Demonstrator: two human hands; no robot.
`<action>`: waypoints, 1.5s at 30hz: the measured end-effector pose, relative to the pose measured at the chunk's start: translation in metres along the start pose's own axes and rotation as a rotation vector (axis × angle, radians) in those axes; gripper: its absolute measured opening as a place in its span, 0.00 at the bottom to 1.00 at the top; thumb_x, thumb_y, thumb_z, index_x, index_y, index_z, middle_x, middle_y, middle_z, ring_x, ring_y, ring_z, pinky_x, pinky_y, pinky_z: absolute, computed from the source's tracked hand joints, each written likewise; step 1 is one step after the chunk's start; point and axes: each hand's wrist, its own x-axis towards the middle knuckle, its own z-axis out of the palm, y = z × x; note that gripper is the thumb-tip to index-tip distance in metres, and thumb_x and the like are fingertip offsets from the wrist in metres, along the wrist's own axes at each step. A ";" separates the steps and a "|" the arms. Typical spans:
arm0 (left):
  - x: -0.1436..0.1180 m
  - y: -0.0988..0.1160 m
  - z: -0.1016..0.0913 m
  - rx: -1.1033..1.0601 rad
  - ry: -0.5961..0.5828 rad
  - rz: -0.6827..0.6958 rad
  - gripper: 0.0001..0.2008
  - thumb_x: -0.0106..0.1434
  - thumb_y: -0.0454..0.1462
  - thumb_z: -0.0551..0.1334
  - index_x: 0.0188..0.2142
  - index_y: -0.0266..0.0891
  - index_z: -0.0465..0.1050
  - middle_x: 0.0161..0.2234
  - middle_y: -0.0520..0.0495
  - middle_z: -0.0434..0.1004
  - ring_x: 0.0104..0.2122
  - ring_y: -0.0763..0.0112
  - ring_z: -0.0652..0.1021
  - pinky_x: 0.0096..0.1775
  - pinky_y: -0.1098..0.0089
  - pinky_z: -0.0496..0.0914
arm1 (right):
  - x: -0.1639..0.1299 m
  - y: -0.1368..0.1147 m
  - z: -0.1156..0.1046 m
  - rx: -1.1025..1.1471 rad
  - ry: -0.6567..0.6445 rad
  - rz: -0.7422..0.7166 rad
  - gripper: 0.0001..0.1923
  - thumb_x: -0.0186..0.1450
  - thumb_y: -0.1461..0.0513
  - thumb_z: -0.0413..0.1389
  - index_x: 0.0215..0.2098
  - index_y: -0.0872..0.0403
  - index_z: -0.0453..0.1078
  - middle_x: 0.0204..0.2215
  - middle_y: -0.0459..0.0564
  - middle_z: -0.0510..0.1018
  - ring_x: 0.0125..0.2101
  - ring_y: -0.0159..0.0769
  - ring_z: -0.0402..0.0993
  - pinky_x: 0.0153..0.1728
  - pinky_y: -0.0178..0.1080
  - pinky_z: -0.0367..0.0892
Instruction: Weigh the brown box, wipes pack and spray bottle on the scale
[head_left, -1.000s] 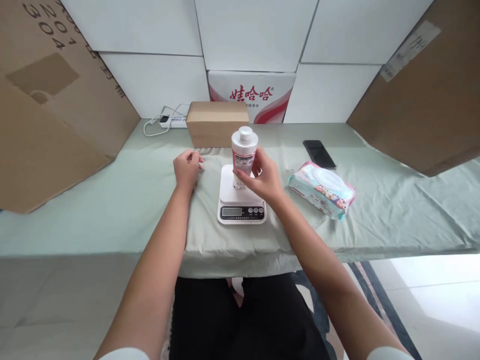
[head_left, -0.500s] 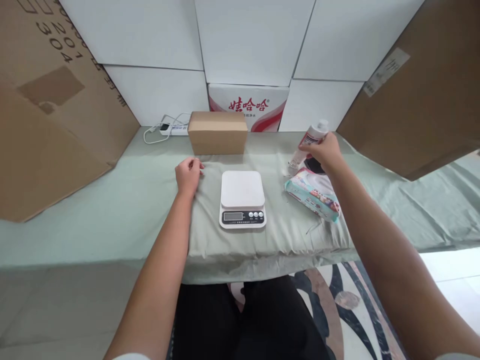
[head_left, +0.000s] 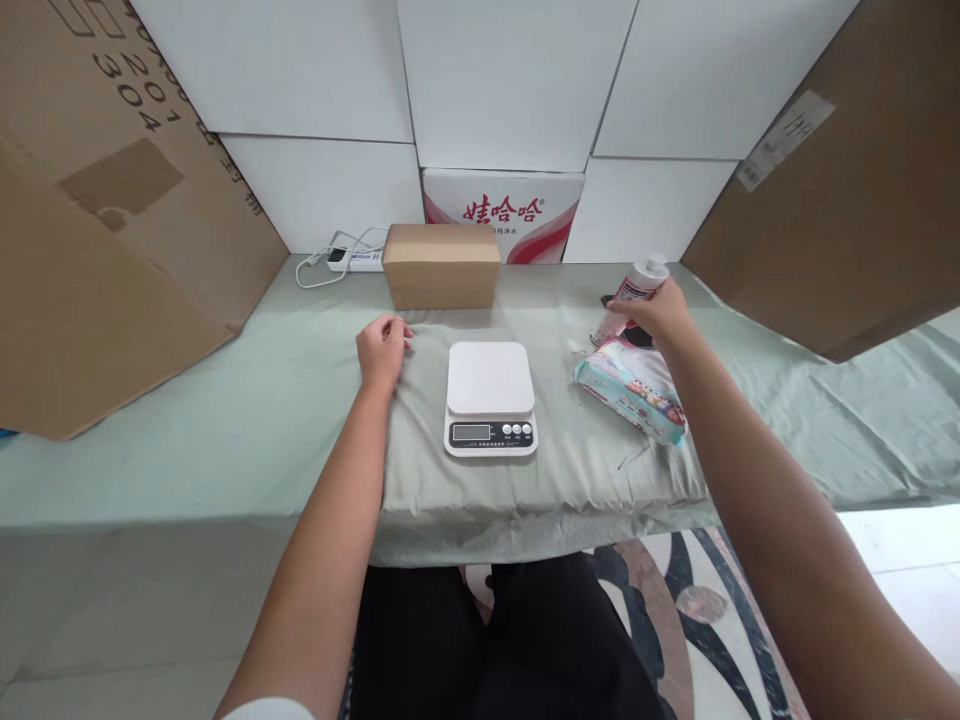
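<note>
My right hand [head_left: 661,310] is wrapped around a white-capped clear plastic bottle [head_left: 630,292] with a pink and white label. The bottle leans, its cap up and to the right and its base down behind a pack of wet wipes [head_left: 631,390]. Part of a black object [head_left: 639,338] shows under my hand; its kind is hidden. My left hand [head_left: 382,350] rests on the cloth with fingers curled in, nothing visible in them. Between my hands sits a white kitchen scale [head_left: 491,395] with a bare platform and a dark display strip.
A closed brown carton [head_left: 441,268] stands behind the scale, beside a white power strip [head_left: 360,260] with a cable. Large cardboard sheets [head_left: 112,290] flank the left, and another cardboard panel [head_left: 832,200] the right. White boxes [head_left: 510,80] form the back. Green cloth [head_left: 225,430] covers the table.
The bottle in my right hand has shifted slightly right and tipped a little differently, uncovering a dark bit at its left. My left hand stays in place. The whole view has shifted slightly.
</note>
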 end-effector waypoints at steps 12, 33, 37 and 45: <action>0.020 -0.030 0.004 -0.137 0.157 0.025 0.22 0.60 0.39 0.63 0.55 0.43 0.71 0.64 0.38 0.73 0.65 0.60 0.74 0.65 0.62 0.68 | -0.053 -0.070 0.082 0.265 0.145 -0.384 0.32 0.66 0.47 0.62 0.64 0.46 0.62 0.58 0.58 0.73 0.48 0.44 0.76 0.50 0.54 0.75; -0.013 0.037 -0.002 -0.384 -0.162 0.236 0.34 0.68 0.61 0.59 0.68 0.54 0.64 0.73 0.48 0.63 0.75 0.55 0.61 0.73 0.56 0.59 | -0.082 -0.080 0.118 0.510 -0.282 -0.399 0.37 0.68 0.38 0.57 0.69 0.41 0.61 0.66 0.53 0.70 0.62 0.49 0.71 0.62 0.57 0.71; -0.087 0.044 -0.016 -0.437 -0.183 0.242 0.35 0.68 0.62 0.59 0.70 0.59 0.59 0.75 0.48 0.60 0.75 0.55 0.61 0.73 0.55 0.60 | -0.154 -0.054 0.066 0.488 -0.246 -0.377 0.39 0.70 0.41 0.57 0.74 0.39 0.52 0.65 0.55 0.69 0.63 0.51 0.70 0.62 0.58 0.70; -0.142 0.020 -0.019 -0.452 -0.218 0.182 0.38 0.68 0.61 0.59 0.72 0.55 0.58 0.76 0.43 0.59 0.76 0.50 0.60 0.73 0.52 0.61 | -0.202 -0.012 0.067 0.364 -0.027 -0.395 0.36 0.70 0.46 0.57 0.73 0.40 0.53 0.63 0.57 0.66 0.60 0.53 0.68 0.57 0.57 0.70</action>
